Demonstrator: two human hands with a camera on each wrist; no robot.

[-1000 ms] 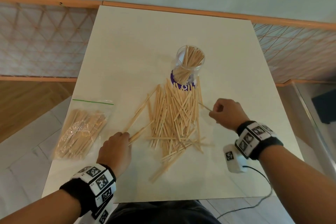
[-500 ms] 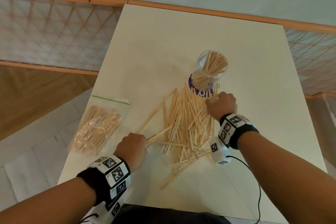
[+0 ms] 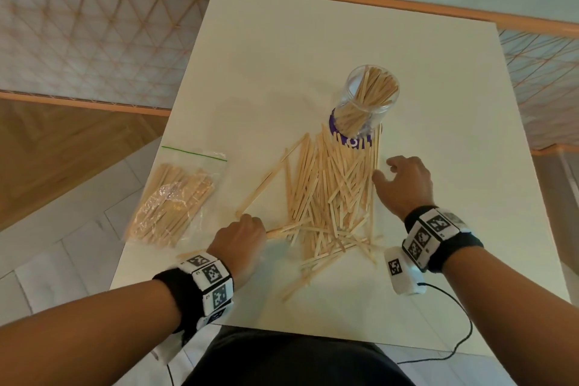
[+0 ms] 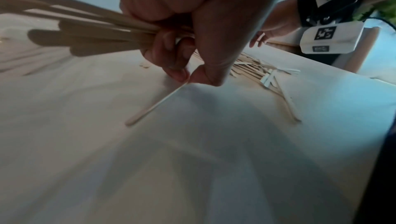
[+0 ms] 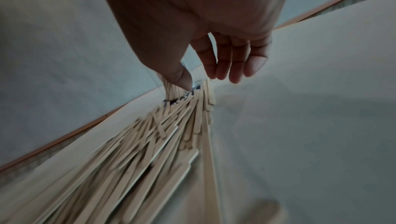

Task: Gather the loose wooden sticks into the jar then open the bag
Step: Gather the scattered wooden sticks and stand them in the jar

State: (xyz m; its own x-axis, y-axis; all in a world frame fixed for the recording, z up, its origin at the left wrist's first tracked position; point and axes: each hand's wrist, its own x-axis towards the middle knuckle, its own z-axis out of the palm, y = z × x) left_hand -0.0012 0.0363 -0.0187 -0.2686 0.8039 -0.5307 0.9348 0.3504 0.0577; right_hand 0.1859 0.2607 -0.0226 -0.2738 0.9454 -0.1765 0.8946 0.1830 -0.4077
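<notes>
Pale flat sticks (image 3: 329, 191) fanned on worktop (image 3: 282, 72) below clear purple-labelled jar (image 3: 363, 103); left hand (image 3: 239, 238) grip clamped on a bundle, right hand (image 3: 404, 182) fingers apart.

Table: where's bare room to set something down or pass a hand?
Free: the far half of the table beyond the jar; the right strip past the right hand; the near edge in front of the pile of sticks. Crowded: the middle from jar to pile, and the left side with the bag and left hand.
</notes>
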